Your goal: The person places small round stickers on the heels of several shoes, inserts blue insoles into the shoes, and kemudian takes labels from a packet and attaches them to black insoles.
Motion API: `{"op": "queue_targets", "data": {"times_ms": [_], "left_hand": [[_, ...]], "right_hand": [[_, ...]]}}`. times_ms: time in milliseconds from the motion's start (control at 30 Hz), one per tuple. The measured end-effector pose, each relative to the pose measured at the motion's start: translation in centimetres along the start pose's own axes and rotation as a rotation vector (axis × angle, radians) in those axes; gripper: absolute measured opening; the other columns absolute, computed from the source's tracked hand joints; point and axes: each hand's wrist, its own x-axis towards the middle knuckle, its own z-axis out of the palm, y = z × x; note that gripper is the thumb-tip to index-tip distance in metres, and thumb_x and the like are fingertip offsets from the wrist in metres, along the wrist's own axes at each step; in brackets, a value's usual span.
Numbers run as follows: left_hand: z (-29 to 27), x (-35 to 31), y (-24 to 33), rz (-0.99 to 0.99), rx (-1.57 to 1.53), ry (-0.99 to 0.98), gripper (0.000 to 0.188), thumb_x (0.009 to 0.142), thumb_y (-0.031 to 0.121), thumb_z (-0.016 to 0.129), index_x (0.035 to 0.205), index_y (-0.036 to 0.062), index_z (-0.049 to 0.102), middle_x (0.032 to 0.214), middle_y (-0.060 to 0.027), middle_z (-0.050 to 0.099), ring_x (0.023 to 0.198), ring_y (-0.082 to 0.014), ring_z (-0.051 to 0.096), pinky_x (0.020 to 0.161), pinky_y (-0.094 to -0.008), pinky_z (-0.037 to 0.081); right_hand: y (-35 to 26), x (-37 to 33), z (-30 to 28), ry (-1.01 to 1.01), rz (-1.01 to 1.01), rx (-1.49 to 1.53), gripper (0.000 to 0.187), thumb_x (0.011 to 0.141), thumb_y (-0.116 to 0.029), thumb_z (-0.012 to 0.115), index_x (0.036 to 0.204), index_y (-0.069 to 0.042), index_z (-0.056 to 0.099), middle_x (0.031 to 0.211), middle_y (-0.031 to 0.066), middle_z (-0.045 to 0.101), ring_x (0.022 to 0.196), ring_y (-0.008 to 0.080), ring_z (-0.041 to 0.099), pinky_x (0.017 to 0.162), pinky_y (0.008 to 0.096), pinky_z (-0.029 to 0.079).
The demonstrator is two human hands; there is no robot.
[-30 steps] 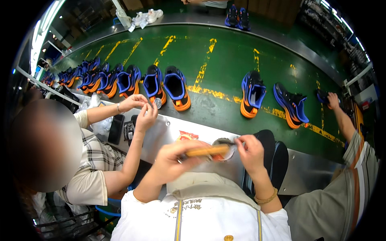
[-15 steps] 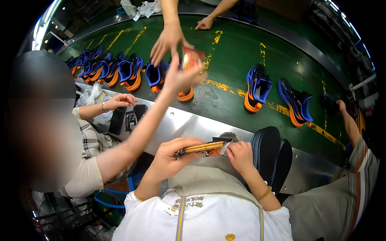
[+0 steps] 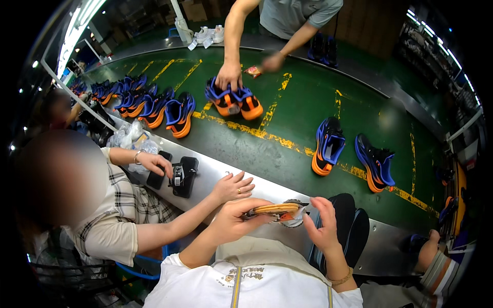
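My left hand (image 3: pixel 237 222) is closed round an opened packet of thin, flat, tan biscuits (image 3: pixel 277 208), held level in front of my chest. The packet's wrapper (image 3: pixel 294 222) is dark outside and silvery inside, its torn end toward my right hand. My right hand (image 3: pixel 323 226) is beside that end with thumb and fingers apart; whether a fingertip brushes the wrapper I cannot tell. Dark insoles (image 3: pixel 354 237) stand stacked against the metal ledge (image 3: pixel 267 186) close to my right forearm.
Black, blue and orange shoes (image 3: pixel 328 146) stand along the green conveyor belt (image 3: pixel 287 115). Across it, a person's hand (image 3: pixel 229 76) grips a pair of shoes (image 3: pixel 233 100). At my left, a co-worker's hand (image 3: pixel 233 187) lies on the ledge near phones (image 3: pixel 185 177).
My right hand has come off the wrapper and spread its fingers. The co-worker's arm has dropped to the ledge. A red packet is now by the far person's hand, and that person grips shoes.
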Motion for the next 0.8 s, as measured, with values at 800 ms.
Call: {"op": "queue_targets", "data": {"times_ms": [800], "left_hand": [[2.6,4.8,11.8,0.811,0.047,-0.462,0.021,0.08,-0.002,0.056,0.099,-0.012,0.057,0.107,-0.0323,0.054,0.078,-0.0283,0.06,0.07,-0.0316,0.047]], "right_hand": [[-11.5,4.0,-12.5,0.003,-0.5,0.348,0.007,0.081,-0.015,0.058,0.082,-0.008,0.057,0.08,0.0066,0.066,0.07,0.0197,0.061,0.065,0.0303,0.042]]}}
